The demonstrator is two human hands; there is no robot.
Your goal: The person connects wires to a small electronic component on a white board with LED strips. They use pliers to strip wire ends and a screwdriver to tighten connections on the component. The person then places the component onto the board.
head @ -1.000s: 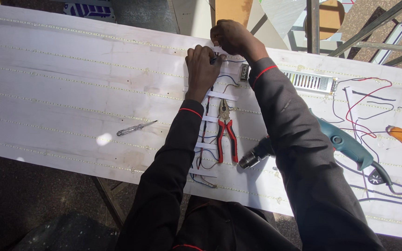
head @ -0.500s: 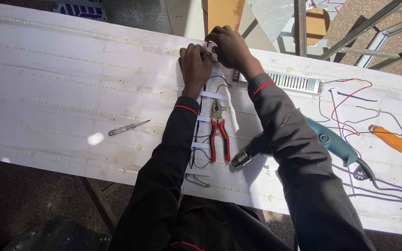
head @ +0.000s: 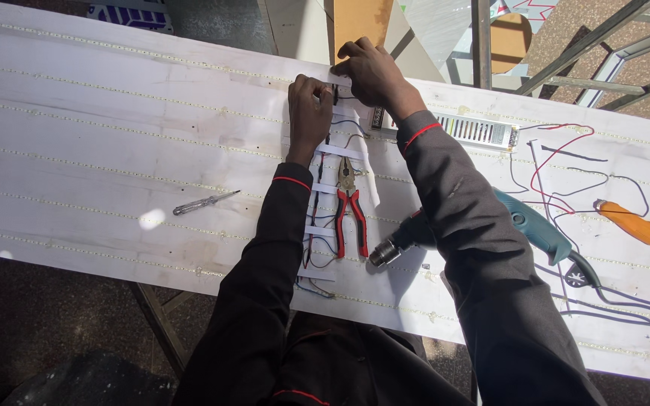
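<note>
A long white board (head: 99, 150) serves as the worktop, running slantwise across the view, its far edge toward the top and its near edge just in front of the person's body. To the left of the arms the board lies broad and open, crossed only by thin rows of small LED strips (head: 114, 94); the one loose thing there is a small screwdriver (head: 205, 202), well apart from the hands. To the right the room is tighter: a teal power drill (head: 490, 229) lies partly under the right forearm, an orange-handled tool (head: 636, 225) sits near the right end, and red and black loose wires (head: 566, 169) loop across the surface. A perforated metal power supply box (head: 479, 131) rests close to the far edge.

Both hands work at the far edge of the board. The left hand (head: 308, 113) is curled, its fingertips pressing down on a dark wire bundle (head: 323, 188) at its top end. The right hand (head: 370, 74) is bent over just beside it, fingers pinched on the same wires by the edge; what exactly lies between the fingertips cannot be made out.

The wire bundle runs from the hands down toward the near edge between the forearms, held flat by several white tape strips (head: 338, 152) laid across it. Red-handled pliers (head: 350, 207) lie just beside it, to its right.
</note>
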